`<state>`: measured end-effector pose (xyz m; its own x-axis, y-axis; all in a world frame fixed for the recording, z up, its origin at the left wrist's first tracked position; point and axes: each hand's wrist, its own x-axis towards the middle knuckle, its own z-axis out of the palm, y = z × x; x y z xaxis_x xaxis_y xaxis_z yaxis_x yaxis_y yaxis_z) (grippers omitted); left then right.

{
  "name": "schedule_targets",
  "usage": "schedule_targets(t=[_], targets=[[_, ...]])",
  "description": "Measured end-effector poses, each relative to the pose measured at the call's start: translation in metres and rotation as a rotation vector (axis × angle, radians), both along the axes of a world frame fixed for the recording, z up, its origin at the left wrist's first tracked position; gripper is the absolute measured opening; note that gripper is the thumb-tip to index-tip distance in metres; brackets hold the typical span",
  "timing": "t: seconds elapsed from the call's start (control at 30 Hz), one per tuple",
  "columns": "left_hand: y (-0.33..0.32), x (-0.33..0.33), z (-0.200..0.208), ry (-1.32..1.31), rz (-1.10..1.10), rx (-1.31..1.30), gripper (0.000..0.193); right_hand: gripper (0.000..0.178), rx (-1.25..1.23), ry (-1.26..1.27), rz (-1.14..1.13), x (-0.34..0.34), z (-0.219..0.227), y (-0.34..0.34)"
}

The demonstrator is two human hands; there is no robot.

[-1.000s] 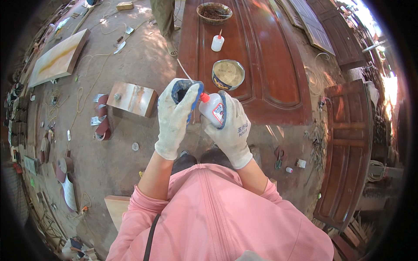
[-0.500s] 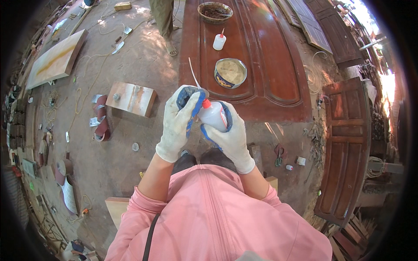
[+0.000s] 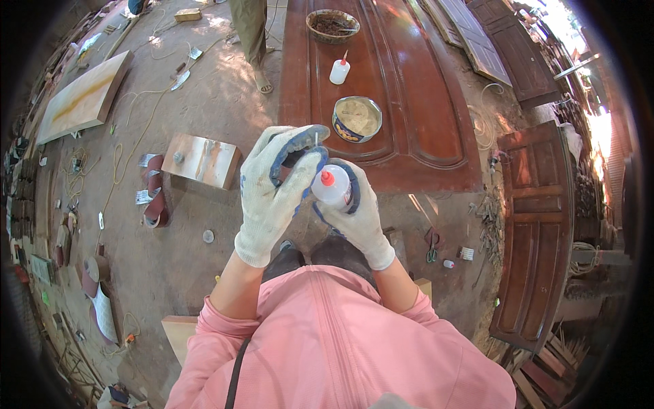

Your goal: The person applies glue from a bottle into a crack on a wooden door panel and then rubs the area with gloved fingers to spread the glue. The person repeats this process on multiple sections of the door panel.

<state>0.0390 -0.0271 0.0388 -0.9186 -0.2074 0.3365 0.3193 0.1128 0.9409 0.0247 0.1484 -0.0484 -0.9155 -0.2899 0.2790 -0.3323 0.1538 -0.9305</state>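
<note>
My right hand (image 3: pixel 360 221), in a white knit glove with blue coating, is wrapped round a small translucent white bottle (image 3: pixel 334 193) with a red top. The bottle tilts toward me. Beside it my left hand (image 3: pixel 276 184), gloved alike, is closed, thumb and fingers bent together above the red top. A thin white nozzle (image 3: pixel 316 138) shows between its fingertips; the rest of it is hidden. Beyond my hands a brown wooden door panel (image 3: pixel 429 163) lies flat. On it stand an open tin (image 3: pixel 357 119), another white bottle (image 3: pixel 339 71) with a red nozzle, and a bowl (image 3: pixel 333 26) of dark stuff.
A stone-like block (image 3: pixel 201 161) and reddish sandpaper strips (image 3: pixel 156 191) lie on the floor to my left. Scissors (image 3: pixel 432 247) lie at the right, near a leaning wooden door (image 3: pixel 533 232). Cords (image 3: pixel 116 163) cross the floor. Another person's leg (image 3: pixel 251 41) stands beyond.
My left hand has turned and its fingers have closed further. The long thin nozzle that stuck up from it now shows only as a short tip. The bottle's red top has tilted toward me.
</note>
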Motion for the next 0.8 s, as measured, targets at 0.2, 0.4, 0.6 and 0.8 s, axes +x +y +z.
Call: schedule_targets(t=[0.2, 0.4, 0.6, 0.8], targets=[[-0.005, 0.008, 0.002, 0.153, 0.0, -0.172, 0.023, 0.072, 0.014, 0.034, -0.024, 0.001, -0.008, 0.005], [-0.003, 0.015, -0.002, 0.18, -0.086, -0.12, 0.026, 0.072, 0.05, 0.087, -0.046, -0.001, -0.011, 0.013], [-0.001, 0.019, -0.007, 0.213, -0.139, -0.06, 0.031, 0.072, 0.059, 0.125, -0.065, -0.002, -0.01, 0.018], [-0.006, 0.019, -0.011, 0.265, -0.164, -0.097, 0.032, 0.074, 0.081, 0.147, -0.076, 0.001, -0.008, 0.017]])
